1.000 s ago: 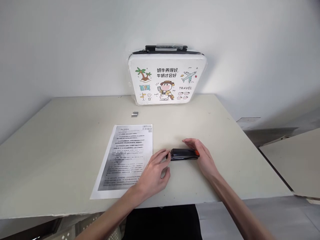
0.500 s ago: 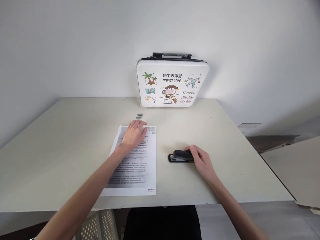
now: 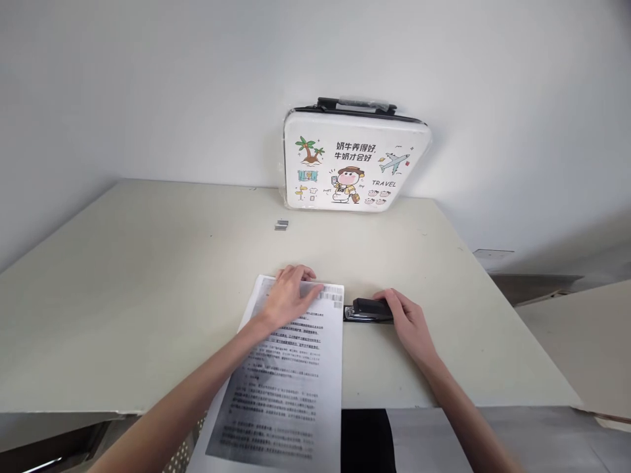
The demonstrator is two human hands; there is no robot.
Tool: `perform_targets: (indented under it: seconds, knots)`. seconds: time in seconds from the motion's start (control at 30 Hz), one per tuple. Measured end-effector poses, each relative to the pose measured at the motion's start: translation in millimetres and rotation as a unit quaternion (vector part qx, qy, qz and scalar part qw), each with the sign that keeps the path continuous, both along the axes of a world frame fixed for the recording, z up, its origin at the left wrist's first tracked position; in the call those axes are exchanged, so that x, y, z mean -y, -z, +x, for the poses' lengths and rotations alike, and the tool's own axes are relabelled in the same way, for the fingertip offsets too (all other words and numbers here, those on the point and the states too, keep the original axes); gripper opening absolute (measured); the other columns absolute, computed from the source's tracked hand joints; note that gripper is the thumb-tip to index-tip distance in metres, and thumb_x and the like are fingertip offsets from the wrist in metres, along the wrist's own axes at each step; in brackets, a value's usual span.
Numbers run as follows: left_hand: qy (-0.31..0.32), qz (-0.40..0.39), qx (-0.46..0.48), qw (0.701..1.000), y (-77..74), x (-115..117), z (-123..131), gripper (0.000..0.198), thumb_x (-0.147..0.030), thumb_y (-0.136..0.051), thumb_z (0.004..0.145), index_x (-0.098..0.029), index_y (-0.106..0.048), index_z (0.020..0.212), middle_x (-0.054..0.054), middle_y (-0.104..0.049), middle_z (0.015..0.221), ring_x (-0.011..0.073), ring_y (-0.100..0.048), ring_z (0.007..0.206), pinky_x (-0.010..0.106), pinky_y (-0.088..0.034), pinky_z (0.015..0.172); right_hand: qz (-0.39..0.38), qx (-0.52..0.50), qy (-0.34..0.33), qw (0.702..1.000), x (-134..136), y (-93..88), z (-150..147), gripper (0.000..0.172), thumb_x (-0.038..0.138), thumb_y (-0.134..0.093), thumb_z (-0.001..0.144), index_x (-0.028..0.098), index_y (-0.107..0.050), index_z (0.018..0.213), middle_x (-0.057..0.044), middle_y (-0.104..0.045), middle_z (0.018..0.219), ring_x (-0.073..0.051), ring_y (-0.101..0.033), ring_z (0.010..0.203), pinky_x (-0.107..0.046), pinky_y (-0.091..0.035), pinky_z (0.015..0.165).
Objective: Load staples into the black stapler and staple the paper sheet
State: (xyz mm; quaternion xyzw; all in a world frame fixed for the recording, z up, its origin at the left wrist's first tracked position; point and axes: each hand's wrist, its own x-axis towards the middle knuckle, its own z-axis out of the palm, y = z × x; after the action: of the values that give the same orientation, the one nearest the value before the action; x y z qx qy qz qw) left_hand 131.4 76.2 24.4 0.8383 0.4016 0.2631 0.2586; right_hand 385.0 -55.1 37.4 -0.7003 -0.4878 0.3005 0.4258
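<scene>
My left hand (image 3: 292, 295) grips the top edge of the printed paper sheets (image 3: 280, 387), thumb on the printed face and fingers behind the edge. The paper's lower end reaches over the table's front edge. My right hand (image 3: 407, 318) is closed round the rear of a black stapler (image 3: 369, 309), which lies on the table with its front end pointing left. The stapler's front touches or nearly touches the paper's right edge, near the upper right corner. Staple strips (image 3: 281, 225) lie farther back on the table.
A white case (image 3: 355, 161) with cartoon prints and a black handle leans against the wall at the back of the table (image 3: 123, 295). Below the front edge, part of a perforated chair (image 3: 180, 453) shows. A pale panel (image 3: 582, 341) stands at the right.
The paper has moved right and toward me with my left hand, up to the stapler, and now overhangs the front edge. The view has shifted slightly.
</scene>
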Motion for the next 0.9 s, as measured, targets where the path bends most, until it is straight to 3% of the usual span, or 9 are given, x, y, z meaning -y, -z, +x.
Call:
perform_targets:
  seconds: [0.23,0.5,0.57,0.7,0.9]
  knots:
    - [0.001,0.014,-0.007,1.0,0.6,22,13,0.011,-0.031,-0.062,0.099,-0.023,-0.06,0.105,0.004,-0.072,0.105,0.0271,-0.062,0.108,0.049,-0.041,0.103,0.001,0.005,-0.002,1.0,2,1.3,0,0.049,0.056,-0.042,0.105,0.023,-0.077,0.093,-0.003,-0.074,0.092,-0.023,-0.062,0.089,-0.032,-0.046,0.079]
    - [-0.027,0.032,0.035,0.999,0.4,32,20,0.009,-0.025,-0.058,0.101,-0.022,-0.061,0.108,0.006,-0.068,0.109,0.0271,-0.06,0.107,0.049,-0.045,0.1,-0.027,-0.003,-0.033,0.999,-3,-3.3,10,0.047,0.061,-0.048,0.102,0.023,-0.076,0.099,-0.006,-0.077,0.111,-0.024,-0.068,0.099,-0.033,-0.051,0.087]
    - [0.013,0.041,0.06,0.997,-5.2,31,13,0.011,-0.024,-0.055,0.102,-0.022,-0.063,0.11,0.007,-0.067,0.112,0.0267,-0.059,0.111,0.048,-0.048,0.102,-0.035,0.007,-0.035,0.999,-5,-10.3,13,0.046,0.063,-0.051,0.1,0.023,-0.074,0.099,-0.007,-0.077,0.112,-0.025,-0.07,0.101,-0.034,-0.053,0.089]
    - [0.158,0.065,0.053,0.984,-17.7,24,-5,0.017,-0.03,-0.055,0.106,-0.025,-0.068,0.114,0.007,-0.069,0.117,0.0264,-0.058,0.123,0.047,-0.048,0.109,-0.058,0.092,-0.042,0.993,-13,-28.1,10,0.047,0.064,-0.045,0.102,0.025,-0.071,0.103,-0.009,-0.076,0.119,-0.027,-0.07,0.108,-0.036,-0.054,0.085]
    - [0.276,0.082,-0.013,0.958,-21.8,23,-15,0.032,-0.048,-0.062,0.102,-0.024,-0.072,0.121,0.009,-0.062,0.146,0.0323,-0.042,0.149,0.052,-0.041,0.12,-0.08,0.202,-0.095,0.971,-30,-43.2,-12,0.048,0.059,-0.031,0.107,0.03,-0.068,0.118,-0.005,-0.07,0.134,-0.027,-0.063,0.126,-0.044,-0.051,0.103]
